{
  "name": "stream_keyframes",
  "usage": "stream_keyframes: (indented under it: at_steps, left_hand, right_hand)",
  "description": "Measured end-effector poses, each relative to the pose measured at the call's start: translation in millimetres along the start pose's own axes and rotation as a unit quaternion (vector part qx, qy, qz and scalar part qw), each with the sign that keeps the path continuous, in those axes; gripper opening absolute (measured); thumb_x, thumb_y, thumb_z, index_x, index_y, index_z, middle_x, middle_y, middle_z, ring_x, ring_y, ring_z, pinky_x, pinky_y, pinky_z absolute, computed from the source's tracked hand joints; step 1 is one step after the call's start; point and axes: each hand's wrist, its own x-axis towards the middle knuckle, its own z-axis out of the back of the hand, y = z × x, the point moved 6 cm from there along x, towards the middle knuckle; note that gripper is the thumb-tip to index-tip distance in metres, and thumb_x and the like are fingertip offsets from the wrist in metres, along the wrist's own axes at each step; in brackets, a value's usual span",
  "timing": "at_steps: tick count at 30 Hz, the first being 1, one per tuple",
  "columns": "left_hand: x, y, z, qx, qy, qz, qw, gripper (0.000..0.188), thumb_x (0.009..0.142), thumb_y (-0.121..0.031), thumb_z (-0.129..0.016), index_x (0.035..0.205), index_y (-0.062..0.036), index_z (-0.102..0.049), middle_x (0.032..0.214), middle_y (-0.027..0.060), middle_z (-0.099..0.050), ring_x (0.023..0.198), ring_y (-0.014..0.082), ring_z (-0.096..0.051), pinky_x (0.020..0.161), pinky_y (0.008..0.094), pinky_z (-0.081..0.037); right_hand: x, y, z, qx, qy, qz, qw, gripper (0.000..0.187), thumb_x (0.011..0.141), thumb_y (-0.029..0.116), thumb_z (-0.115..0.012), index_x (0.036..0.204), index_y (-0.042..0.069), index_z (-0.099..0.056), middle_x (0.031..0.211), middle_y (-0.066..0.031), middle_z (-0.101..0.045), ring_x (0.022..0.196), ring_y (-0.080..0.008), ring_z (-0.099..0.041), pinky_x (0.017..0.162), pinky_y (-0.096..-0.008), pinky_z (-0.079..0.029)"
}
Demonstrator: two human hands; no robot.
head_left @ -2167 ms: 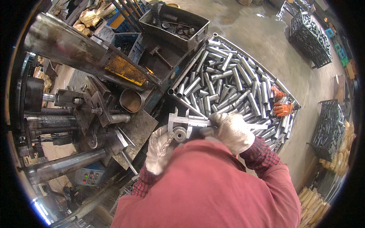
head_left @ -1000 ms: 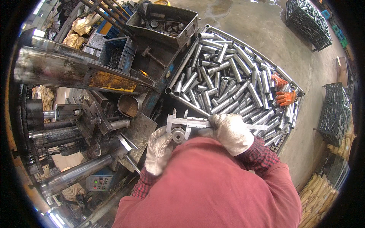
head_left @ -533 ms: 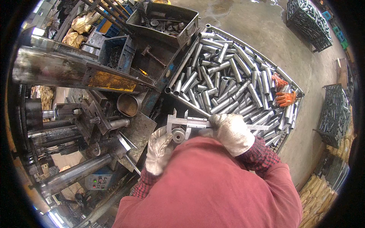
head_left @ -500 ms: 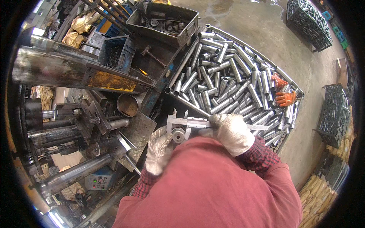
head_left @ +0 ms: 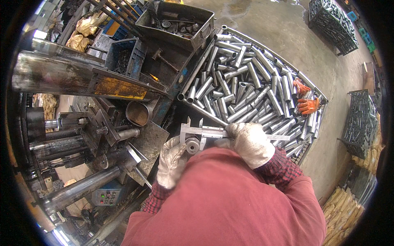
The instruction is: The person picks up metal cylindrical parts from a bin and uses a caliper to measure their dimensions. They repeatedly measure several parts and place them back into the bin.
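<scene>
A steel vernier caliper (head_left: 212,133) lies crosswise in front of my chest, its long scale pointing right. My right hand (head_left: 251,141), in a stained white work glove, is closed round its sliding part and beam. Between the caliper's lower jaws sits a round metal part (head_left: 192,146) with a hole in its middle. The gloved fingers of my left hand (head_left: 170,162) are closed on the left side of that part, beside the fixed jaw. My red-covered chest hides the lower side of the round part and some fingers.
A wire-sided crate (head_left: 269,48) of loose steel tubes stands ahead, with orange gloves (head_left: 308,105) on its right. Machinery with thick shafts (head_left: 82,188) fills the left. A hammer (head_left: 166,61) and metal bin (head_left: 197,39) sit beyond. More crates (head_left: 358,123) stand right.
</scene>
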Motion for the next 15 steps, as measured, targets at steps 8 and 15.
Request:
stream_keyframes:
  at_steps: [8,15]
  left_hand:
    - [-2.7,-6.9,-4.5,0.013,0.040,-0.026,0.999,0.024,0.109,-0.009,-0.066,0.126,0.0030,-0.077,0.117,0.0103,-0.082,0.108,0.0189,-0.078,0.096,0.0356,-0.063]
    - [-3.1,-0.8,4.8,0.042,0.003,-0.016,0.999,0.023,0.107,-0.004,-0.065,0.125,0.0016,-0.079,0.115,0.0105,-0.084,0.102,0.0178,-0.080,0.092,0.0333,-0.064]
  right_hand:
    - [0.7,2.0,-4.4,-0.009,-0.011,0.008,1.000,0.045,0.091,0.038,-0.093,0.115,0.002,-0.083,0.094,-0.0221,-0.082,0.088,-0.0377,-0.082,0.081,-0.0455,-0.065]
    - [-2.4,-1.3,-10.2,0.011,-0.007,0.016,1.000,0.047,0.098,0.052,-0.083,0.103,0.005,-0.081,0.089,-0.0207,-0.080,0.087,-0.0415,-0.081,0.082,-0.0509,-0.063]
